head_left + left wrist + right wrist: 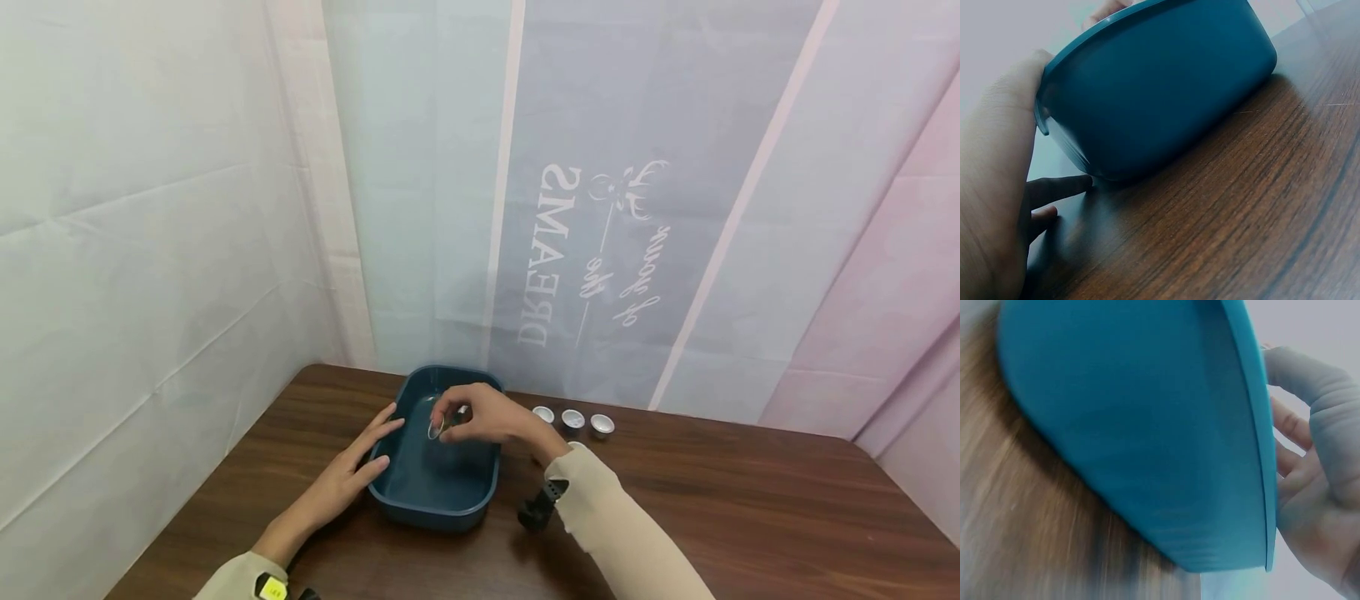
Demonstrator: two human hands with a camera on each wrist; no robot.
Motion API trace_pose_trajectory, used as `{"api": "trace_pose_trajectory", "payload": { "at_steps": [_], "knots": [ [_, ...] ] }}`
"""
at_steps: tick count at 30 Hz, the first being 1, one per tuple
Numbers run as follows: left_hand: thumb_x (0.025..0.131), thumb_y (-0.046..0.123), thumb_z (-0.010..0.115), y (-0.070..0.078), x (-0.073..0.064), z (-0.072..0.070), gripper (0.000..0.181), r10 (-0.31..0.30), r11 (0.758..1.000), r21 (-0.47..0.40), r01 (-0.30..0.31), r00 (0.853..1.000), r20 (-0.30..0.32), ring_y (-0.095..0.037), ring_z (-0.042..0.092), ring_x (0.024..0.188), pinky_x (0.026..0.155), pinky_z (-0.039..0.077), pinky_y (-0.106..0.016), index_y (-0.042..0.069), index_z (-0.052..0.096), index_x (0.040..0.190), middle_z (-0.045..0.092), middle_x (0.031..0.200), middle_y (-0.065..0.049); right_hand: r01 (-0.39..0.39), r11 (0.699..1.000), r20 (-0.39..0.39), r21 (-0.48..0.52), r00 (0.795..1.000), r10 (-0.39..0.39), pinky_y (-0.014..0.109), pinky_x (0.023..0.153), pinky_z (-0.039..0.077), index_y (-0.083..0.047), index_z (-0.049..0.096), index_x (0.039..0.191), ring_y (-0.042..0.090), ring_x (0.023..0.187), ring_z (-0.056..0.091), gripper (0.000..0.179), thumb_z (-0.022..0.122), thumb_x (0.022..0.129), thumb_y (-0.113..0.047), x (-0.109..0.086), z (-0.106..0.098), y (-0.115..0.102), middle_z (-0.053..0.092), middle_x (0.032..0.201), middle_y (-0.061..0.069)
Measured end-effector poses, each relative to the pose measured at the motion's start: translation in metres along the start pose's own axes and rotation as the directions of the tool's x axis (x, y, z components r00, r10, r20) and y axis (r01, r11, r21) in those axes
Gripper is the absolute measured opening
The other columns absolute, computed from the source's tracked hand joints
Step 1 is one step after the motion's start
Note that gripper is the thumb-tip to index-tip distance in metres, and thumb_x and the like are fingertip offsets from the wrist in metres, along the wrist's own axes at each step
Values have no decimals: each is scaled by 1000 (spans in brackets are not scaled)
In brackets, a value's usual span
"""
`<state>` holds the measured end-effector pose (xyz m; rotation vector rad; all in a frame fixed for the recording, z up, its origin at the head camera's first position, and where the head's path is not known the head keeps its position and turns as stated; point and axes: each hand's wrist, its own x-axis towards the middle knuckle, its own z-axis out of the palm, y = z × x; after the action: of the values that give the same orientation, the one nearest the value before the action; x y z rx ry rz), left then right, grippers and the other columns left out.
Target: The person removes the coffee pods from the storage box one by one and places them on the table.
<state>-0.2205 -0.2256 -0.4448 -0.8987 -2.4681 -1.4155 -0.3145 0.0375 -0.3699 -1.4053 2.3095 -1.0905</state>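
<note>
A deep blue-green plastic basin stands on the wooden table. My left hand rests against its left side, fingers extended, with fingertips and thumb at the rim. In the left wrist view, two straight fingers show low beside the basin's bottom corner. Over the basin's inside, my right hand pinches a small round thing with a thin pale rim between thumb and fingers; I cannot tell its exact kind. The basin's wall hides part of the right fingers in the right wrist view.
Several small white cups, among them one and another, stand on the table right of the basin; the right forearm partly covers some. A printed cloth backdrop rises behind the wooden table, with a pale cloth wall at left.
</note>
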Motion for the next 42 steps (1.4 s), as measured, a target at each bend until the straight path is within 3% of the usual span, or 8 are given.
{"api": "trace_pose_trajectory", "payload": {
  "at_steps": [7, 13, 18, 27, 33, 40, 42],
  "knots": [
    [100, 9, 47, -1, 1, 0, 49, -5, 1000, 8, 5, 1000, -7, -32, 17, 142, 100, 22, -67, 15, 36, 148, 15, 159, -1, -33, 999, -95, 12, 995, 34, 34, 78, 50, -24, 67, 99, 10, 91, 58, 14, 73, 87, -20, -18, -1, 2, 65, 98, -13],
    [100, 9, 47, 0, 2, 0, 50, 7, 1000, 23, -7, 1000, -11, -32, 17, 142, 99, 23, -67, 17, 35, 148, 15, 159, -2, 4, 1000, -178, -16, 984, -6, 32, 71, 50, -27, 67, 98, 11, 87, 59, 14, 74, 86, -25, -32, -1, 3, 64, 101, -15],
    [100, 8, 46, 0, 3, 1, 49, 10, 1000, 24, -10, 1000, -6, -33, 16, 142, 98, 23, -68, 14, 35, 148, 14, 159, -3, 35, 999, -242, -8, 970, -36, 30, 67, 50, -24, 67, 97, 18, 86, 59, 16, 75, 85, -18, -47, -5, 0, 63, 103, -11],
    [100, 4, 45, -2, 3, 1, 50, 16, 1000, 2, -16, 1000, -2, -36, 13, 142, 99, 22, -69, 14, 34, 148, 13, 159, -5, 147, 987, -355, 68, 928, -114, 36, 65, 51, -1, 65, 96, 30, 87, 60, 14, 71, 83, 3, -76, -13, -21, 63, 107, 16],
    [99, 2, 45, -3, 2, -1, 51, 34, 999, 1, -34, 999, -11, -38, 14, 141, 98, 22, -70, 12, 34, 148, 13, 159, -6, 142, 985, -425, 95, 901, -89, 39, 67, 52, 0, 64, 95, 31, 87, 62, 13, 70, 84, 3, -84, -16, -22, 62, 109, 18],
    [99, 2, 44, -3, 1, -1, 51, 36, 999, -7, -36, 999, 2, -39, 13, 141, 97, 22, -71, 10, 33, 148, 12, 159, -6, 114, 988, -513, 106, 857, -43, 38, 68, 52, 1, 63, 92, 20, 99, 59, 11, 70, 84, 3, -99, -18, -19, 62, 110, 19],
    [99, 2, 44, -3, 2, -1, 51, 44, 999, -10, -44, 999, 5, -39, 13, 141, 97, 22, -71, 10, 33, 149, 12, 159, -6, 110, 988, -524, 110, 851, -36, 36, 65, 52, 2, 62, 93, 20, 94, 59, 12, 69, 84, 5, -106, -20, -16, 60, 112, 21]
  ]
}}
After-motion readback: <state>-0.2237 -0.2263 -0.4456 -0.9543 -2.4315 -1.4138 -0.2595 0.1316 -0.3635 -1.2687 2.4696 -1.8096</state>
